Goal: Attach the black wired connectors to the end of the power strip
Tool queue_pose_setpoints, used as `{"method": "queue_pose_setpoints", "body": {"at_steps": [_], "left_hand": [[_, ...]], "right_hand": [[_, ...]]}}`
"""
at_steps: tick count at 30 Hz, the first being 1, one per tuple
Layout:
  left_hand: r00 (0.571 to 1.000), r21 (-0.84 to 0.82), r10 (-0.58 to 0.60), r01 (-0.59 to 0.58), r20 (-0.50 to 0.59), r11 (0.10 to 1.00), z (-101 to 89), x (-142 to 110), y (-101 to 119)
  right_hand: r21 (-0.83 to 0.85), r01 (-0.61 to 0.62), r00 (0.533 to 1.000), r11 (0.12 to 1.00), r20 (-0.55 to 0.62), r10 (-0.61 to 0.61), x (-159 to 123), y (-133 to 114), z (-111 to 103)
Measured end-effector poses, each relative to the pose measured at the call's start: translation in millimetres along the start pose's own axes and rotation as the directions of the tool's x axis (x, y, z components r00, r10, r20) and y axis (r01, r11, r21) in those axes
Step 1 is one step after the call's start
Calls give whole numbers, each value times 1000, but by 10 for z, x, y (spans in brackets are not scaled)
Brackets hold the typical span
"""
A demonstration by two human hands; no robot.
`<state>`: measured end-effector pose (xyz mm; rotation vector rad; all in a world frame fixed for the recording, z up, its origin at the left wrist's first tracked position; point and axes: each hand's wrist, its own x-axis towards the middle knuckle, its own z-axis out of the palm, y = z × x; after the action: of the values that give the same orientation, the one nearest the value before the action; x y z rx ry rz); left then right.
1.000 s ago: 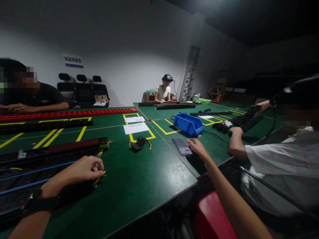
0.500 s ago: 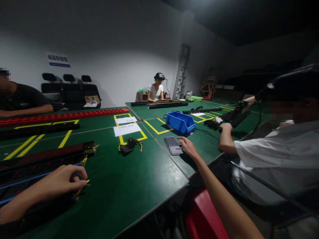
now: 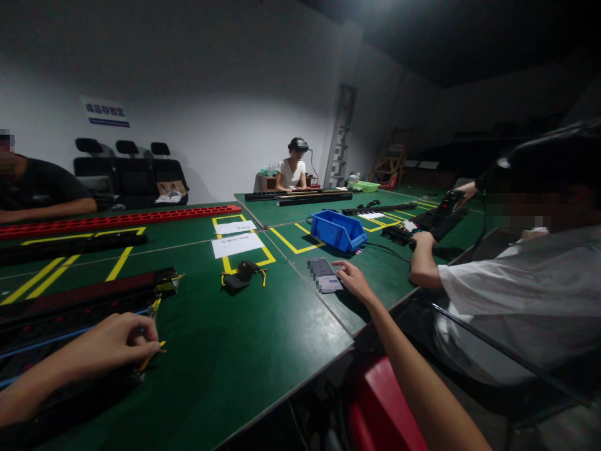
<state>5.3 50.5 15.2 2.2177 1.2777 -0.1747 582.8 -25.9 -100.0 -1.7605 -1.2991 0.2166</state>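
Note:
My left hand [image 3: 117, 341] lies over the near end of a long black strip [image 3: 28, 329] with red spots and blue lines. Its fingers curl in and close toward the thumb. A short yellow wire [image 3: 154, 356] sticks out right beside the thumb tip; whether the fingers grip it is hidden. Farther right, my right hand [image 3: 355, 282] holds nothing, its fingers loosely stretched over the right edge of a grey smartphone [image 3: 323, 270] lying flat on the green table [image 3: 263, 332]. One fingertip is at the phone's edge; I cannot tell if it touches.
Beyond the phone stands a blue bin [image 3: 335, 230]. A small black part with yellow wire ends [image 3: 243, 277] lies near white paper labels [image 3: 237, 245]. A co-worker in white [image 3: 526, 288] handles a black strip at right. A red stool [image 3: 380, 401] stands below the table edge.
The view has shifted very slightly. My left fingers have drawn closer to the thumb, narrowing the gap between them. My right hand stays at the phone.

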Motion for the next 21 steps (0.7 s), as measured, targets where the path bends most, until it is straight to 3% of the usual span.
{"method": "queue_pose_setpoints", "body": {"at_steps": [4, 21], "left_hand": [[1000, -6, 2, -2, -14, 1000, 14, 16, -39], [1000, -13, -5, 4, -19, 1000, 22, 29, -47]], "right_hand": [[81, 8, 999, 997, 41, -11, -25, 30, -5], [12, 37, 997, 999, 63, -37, -51, 7, -17]]}}
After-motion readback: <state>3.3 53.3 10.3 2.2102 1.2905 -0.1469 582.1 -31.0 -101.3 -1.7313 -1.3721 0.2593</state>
